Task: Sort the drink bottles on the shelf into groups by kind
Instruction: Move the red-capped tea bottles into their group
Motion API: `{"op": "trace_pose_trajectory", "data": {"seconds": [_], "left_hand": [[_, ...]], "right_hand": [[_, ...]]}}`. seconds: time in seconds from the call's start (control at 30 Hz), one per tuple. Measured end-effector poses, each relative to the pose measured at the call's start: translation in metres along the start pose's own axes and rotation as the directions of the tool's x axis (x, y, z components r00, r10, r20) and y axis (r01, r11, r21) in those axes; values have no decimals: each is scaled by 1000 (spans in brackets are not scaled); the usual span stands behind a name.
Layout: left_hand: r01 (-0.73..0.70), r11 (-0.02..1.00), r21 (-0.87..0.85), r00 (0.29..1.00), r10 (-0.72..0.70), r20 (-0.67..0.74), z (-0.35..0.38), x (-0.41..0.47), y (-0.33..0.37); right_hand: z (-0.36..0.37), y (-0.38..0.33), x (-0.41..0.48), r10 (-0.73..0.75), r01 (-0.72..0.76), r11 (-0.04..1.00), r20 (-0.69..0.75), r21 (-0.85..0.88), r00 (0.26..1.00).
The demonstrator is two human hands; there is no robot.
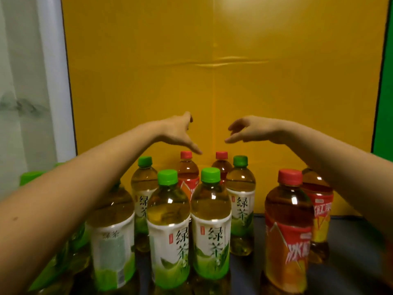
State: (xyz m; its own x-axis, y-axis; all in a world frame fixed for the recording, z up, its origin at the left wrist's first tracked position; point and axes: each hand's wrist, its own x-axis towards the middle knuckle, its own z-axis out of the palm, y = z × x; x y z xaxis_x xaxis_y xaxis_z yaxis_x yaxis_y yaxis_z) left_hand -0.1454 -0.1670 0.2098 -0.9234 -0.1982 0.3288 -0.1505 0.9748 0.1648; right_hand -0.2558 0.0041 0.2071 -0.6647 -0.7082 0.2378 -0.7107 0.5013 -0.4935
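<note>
Before yellow backdrop (212, 81), both hands' (176, 133) (253, 129) fingers (234, 137) hover above rear red-capped bottles (187, 168) (221, 165).

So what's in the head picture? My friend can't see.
Left hand and right hand, open, hover over two red-capped bottles at the back. Green-capped bottles stand in front and left, two more red ones right.

Both arms outstretched; left hand (177, 133), right hand (247, 129) empty, fingers relaxed.

green-capped clear plastic bottles (169, 211): pale yellow-green drink, white-and-green labels with dark characters | red-capped clear plastic bottles (286, 209): amber-brown drink, red-orange-yellow labels | flat back panel (212, 71): mustard yellow | side strip (386, 81): green | shelf (350, 241): dark grey-blue
</note>
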Motion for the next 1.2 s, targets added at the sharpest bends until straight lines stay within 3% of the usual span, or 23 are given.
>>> {"op": "trace_pose_trajectory", "data": {"seconds": [0.17,0.27,0.37,0.5,0.73,0.87,0.97,1.07,1.2], "left_hand": [[118,990,81,921,-139,365,20,35,-21],[131,990,59,852,-143,503,27,47,-25],[49,998,50,837,-68,543,37,54,-28],[-67,993,101,875,10,484,43,57,-30],[-24,991,130,906,-34,422,32,56,-16],[34,996,-84,989,-22,147,7,51,-12],[41,957,-288,994,-68,-84,-9,50,-9],[-45,888,-457,947,-108,-302,-22,49,5],[-261,822,-505,827,-79,-556,-41,41,36]], "right_hand": [[17,16,38,181,-155,983,339,-102,923],[22,21,52,186,-161,983,462,-93,867],[28,22,64,169,-121,985,565,-122,808],[35,22,67,104,-53,993,562,-108,821],[30,18,60,35,39,985,417,-168,908],[-1,14,52,-7,22,998,234,-64,972],[-27,11,46,-29,29,999,-4,38,1000],[-47,2,35,-37,68,991,-258,113,965],[-72,-14,7,-39,179,964,-559,197,828]]}}
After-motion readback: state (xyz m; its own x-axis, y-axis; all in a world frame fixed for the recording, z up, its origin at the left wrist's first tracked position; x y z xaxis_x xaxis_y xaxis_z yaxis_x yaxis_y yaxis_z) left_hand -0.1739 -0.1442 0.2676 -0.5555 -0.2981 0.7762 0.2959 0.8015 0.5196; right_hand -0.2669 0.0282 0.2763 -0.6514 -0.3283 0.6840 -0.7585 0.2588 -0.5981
